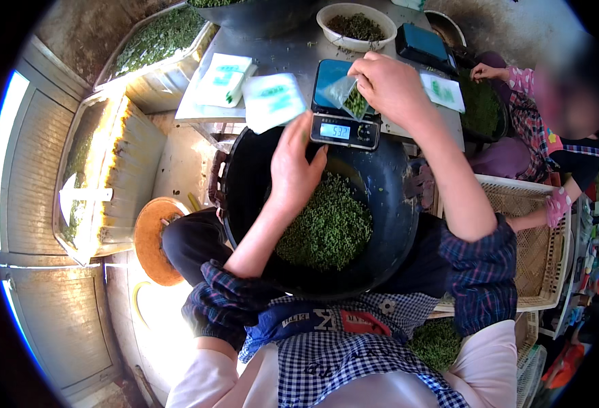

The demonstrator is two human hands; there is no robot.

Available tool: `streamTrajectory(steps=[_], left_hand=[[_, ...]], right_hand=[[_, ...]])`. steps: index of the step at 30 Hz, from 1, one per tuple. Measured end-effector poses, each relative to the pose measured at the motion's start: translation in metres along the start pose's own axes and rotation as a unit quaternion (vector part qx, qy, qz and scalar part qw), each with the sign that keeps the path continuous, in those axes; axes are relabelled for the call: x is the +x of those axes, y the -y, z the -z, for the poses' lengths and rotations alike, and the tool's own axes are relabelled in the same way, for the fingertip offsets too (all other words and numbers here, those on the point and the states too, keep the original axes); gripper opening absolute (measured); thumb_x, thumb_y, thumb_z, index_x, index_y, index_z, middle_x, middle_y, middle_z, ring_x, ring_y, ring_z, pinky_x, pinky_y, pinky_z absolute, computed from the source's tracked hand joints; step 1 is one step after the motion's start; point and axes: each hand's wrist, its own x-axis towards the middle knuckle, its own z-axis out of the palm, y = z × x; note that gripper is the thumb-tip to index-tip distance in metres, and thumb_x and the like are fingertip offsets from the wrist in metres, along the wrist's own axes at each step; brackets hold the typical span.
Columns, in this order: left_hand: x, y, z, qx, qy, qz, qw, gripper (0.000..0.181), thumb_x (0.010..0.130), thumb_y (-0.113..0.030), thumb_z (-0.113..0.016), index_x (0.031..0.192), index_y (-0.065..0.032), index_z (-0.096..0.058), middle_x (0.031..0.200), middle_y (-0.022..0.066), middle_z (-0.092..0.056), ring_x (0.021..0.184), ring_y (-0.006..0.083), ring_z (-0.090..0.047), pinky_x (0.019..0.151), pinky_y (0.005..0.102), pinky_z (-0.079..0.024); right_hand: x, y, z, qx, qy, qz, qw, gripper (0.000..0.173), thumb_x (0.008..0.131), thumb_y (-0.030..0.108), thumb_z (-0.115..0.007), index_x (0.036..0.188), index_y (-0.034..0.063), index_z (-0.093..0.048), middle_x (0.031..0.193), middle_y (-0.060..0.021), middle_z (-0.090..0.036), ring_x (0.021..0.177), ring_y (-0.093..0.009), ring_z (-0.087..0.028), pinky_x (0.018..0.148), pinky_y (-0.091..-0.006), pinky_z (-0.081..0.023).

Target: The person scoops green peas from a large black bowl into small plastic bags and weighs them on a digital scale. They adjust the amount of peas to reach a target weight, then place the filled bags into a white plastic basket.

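Observation:
My right hand (381,84) pinches the top of a small clear plastic bag (353,99) with green bits in it, over the blue plate of a digital scale (325,84). The scale's lit display (335,131) shows digits. My left hand (297,160) is beside the scale's left edge, fingers apart, its fingertips close to a stack of printed plastic bags (274,102); whether they touch cannot be told. Below both hands a black basin (393,224) on my lap holds a heap of small green buds or berries (330,224). Another pile of printed bags (223,81) lies further left.
On the metal table (289,53) stand a white bowl (325,25) of dark plant bits and a second scale (424,43). A co-worker's hand (488,72) is over another basin at right. A plastic crate (554,255) stands at right; a round orange stool (151,245) and tubs (141,137) are at left.

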Motion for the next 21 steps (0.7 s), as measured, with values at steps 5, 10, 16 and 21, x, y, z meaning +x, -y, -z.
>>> streamTrajectory(steps=[5,10,16,21], left_hand=[[-0.01,0.03,-0.041,-0.26,0.23,0.143,0.927,0.054,0.072,-0.009,-0.075,0.122,-0.0005,-0.054,0.104,0.0121,-0.066,0.098,0.0224,-0.063,0.087,0.0343,-0.049],[-0.037,0.017,-0.045,-0.349,0.27,0.169,0.881,0.055,0.076,-0.008,-0.075,0.127,-0.0061,-0.054,0.107,0.0051,-0.065,0.099,0.0106,-0.06,0.087,0.0292,-0.049],[-0.045,-0.031,-0.045,-0.294,0.346,0.066,0.889,0.072,0.065,-0.007,-0.081,0.13,-0.0031,-0.049,0.119,0.0112,-0.06,0.11,0.0176,-0.057,0.097,0.0341,-0.045],[-0.059,-0.014,-0.047,-0.293,0.361,0.067,0.883,0.067,0.066,-0.018,-0.081,0.126,-0.0048,-0.052,0.113,0.0126,-0.062,0.103,0.0233,-0.061,0.089,0.035,-0.048]], right_hand=[[-0.044,0.024,-0.001,0.082,0.217,0.006,0.973,0.013,0.084,0.015,-0.057,0.09,0.0085,-0.066,0.088,-0.009,-0.061,0.085,-0.029,-0.061,0.074,-0.0402,-0.049],[-0.103,0.042,0.043,0.036,0.136,0.106,0.984,0.026,0.083,0.032,-0.065,0.092,0.0078,-0.064,0.09,-0.0057,-0.061,0.081,-0.027,-0.062,0.068,-0.0403,-0.05],[-0.161,0.039,0.026,0.079,0.32,0.062,0.942,0.035,0.078,0.033,-0.07,0.092,0.0022,-0.059,0.087,-0.0123,-0.059,0.078,-0.033,-0.062,0.067,-0.042,-0.05],[-0.173,0.054,0.036,0.047,0.341,0.02,0.939,0.036,0.079,0.034,-0.069,0.095,0.0038,-0.059,0.089,-0.0106,-0.06,0.076,-0.031,-0.063,0.064,-0.0413,-0.051]])
